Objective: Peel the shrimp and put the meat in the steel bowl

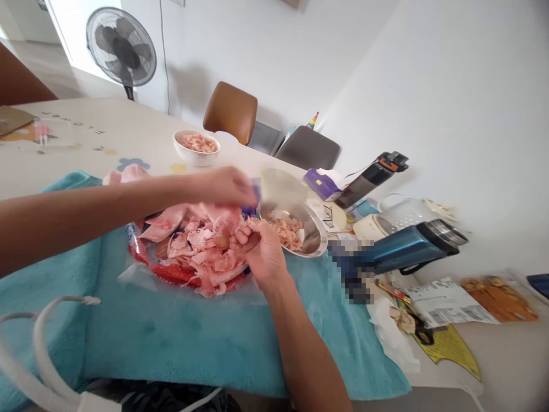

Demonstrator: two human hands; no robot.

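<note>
My left hand (229, 186), smeared by motion, reaches across above a heap of pink, thin, peel-like scraps (197, 252). Its fingers are too blurred to read. Palm up, my right hand (263, 246) rests at the right side of the heap with its fingers curled in; what they hold, if anything, is hidden. The scraps lie on a red and clear plastic bag (150, 269) spread over a teal towel (184, 337). Just beyond my right hand stands a metal bowl (319, 237) containing pale pink pulp pieces (287, 229). A white bowl (193, 157) farther back is full of similar pieces.
At the right are a blue bottle (394, 249), a dark bottle (369, 183), a purple tissue box (321, 183), scissors (422, 332) and a snack packet (500, 300). A white cable (43, 349) loops at the lower left. A fan (122, 51) and chairs (231, 111) stand behind.
</note>
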